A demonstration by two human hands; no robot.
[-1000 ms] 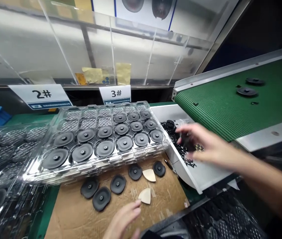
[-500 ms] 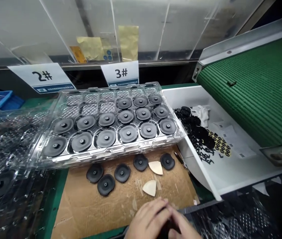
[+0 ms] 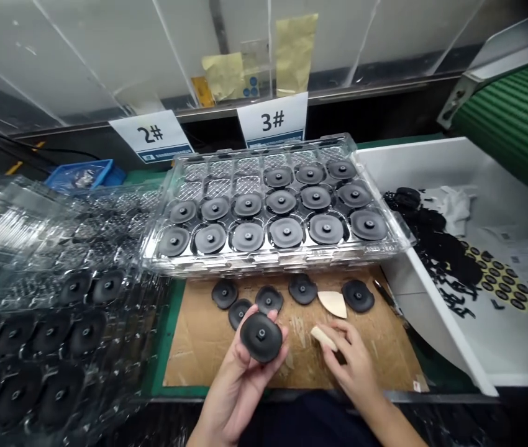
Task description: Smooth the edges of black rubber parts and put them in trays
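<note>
In my left hand is a black rounded disc with a small raised stud at its centre, the stud facing up. My right hand pinches a cream-coloured wedge-shaped pad between thumb and fingers, just above the cardboard. A second cream wedge lies flat on the cardboard, between a black disc on its right and another black disc on its left. Several more discs lie behind my left hand. The underside of the held disc is hidden.
A clear plastic tray behind the cardboard holds rows of black discs. More clear trays stand at left. A white bin at right contains black scraps and stickers. A dark pen-like tool lies beside it.
The view has swung left. My hands, close together at the bottom edge before, are now apart: the left raises a black disc, and the right has taken the nearer cream wedge.
</note>
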